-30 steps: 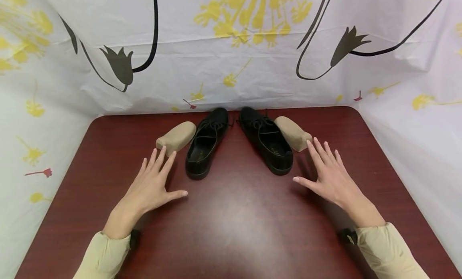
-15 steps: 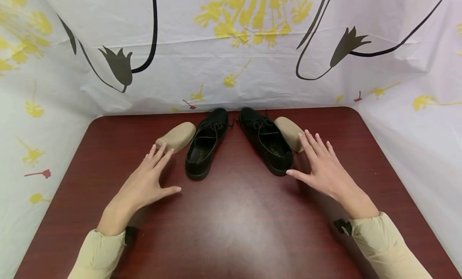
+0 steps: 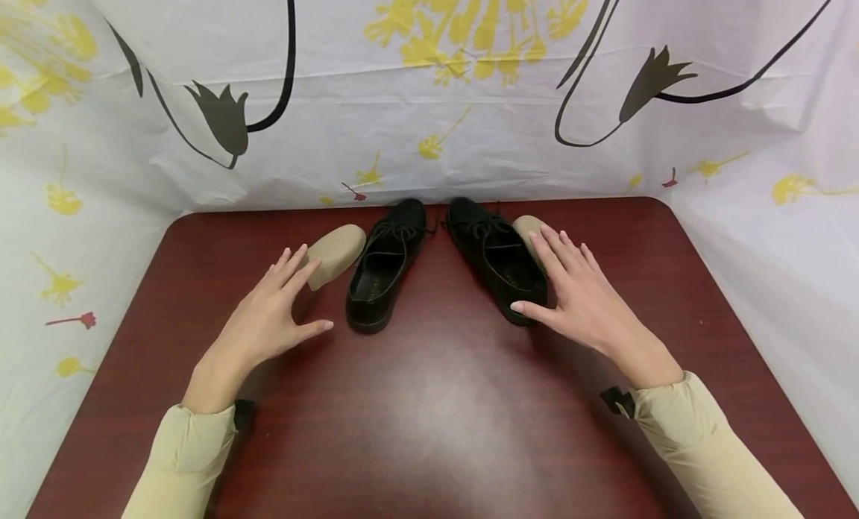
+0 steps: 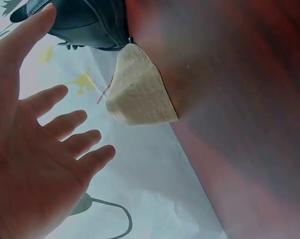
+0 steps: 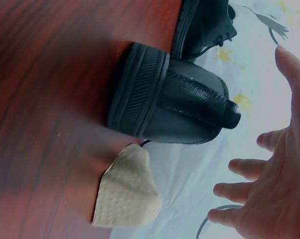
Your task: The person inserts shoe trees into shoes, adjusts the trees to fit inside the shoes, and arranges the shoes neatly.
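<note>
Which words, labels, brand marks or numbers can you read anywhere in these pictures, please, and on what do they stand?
None can be read as text.
Left black shoe: a faint pale mark on its insole, too small to read.
Right black shoe: a like mark on its insole, too small and blurred to read.
Beige shoe inserts: no print shows.
Curtain: only yellow flowers and black plant shapes, no lettering.

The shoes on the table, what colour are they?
Both shoes are black with black laces, clearest in the head view.
</note>
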Demonstrator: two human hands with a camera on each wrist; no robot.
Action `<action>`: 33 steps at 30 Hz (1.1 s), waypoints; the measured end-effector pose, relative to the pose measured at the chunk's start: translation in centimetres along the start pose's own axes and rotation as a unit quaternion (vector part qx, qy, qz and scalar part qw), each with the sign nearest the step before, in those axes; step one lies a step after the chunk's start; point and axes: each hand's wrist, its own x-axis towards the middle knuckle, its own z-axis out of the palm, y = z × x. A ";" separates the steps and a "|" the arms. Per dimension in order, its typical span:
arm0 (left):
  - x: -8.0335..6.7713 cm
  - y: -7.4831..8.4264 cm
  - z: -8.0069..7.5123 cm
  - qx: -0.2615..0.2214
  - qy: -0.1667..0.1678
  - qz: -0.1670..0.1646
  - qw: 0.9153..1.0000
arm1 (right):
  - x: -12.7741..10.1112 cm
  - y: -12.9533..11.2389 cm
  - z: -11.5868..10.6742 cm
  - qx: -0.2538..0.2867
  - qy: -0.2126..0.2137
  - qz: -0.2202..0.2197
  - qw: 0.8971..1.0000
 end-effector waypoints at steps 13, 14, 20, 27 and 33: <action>1.1 -0.7 -0.5 -0.008 -0.017 -0.011 1.000 | 2.2 -1.2 0.2 0.004 0.031 -0.055 0.998; 1.2 -0.9 -0.4 -0.011 -0.016 -0.008 1.000 | 2.3 -1.4 0.2 0.002 0.033 -0.060 0.998; 2.2 -1.5 -0.4 -0.017 -0.012 0.007 1.000 | 3.4 -2.1 0.4 -0.003 0.038 -0.092 0.995; 2.9 -2.0 -0.7 -0.026 -0.016 -0.025 0.999 | 4.2 -3.0 0.9 0.011 0.020 -0.084 0.996; 3.2 -2.6 -0.7 -0.040 -0.009 -0.035 0.999 | 4.9 -3.4 1.0 0.017 0.014 -0.080 0.997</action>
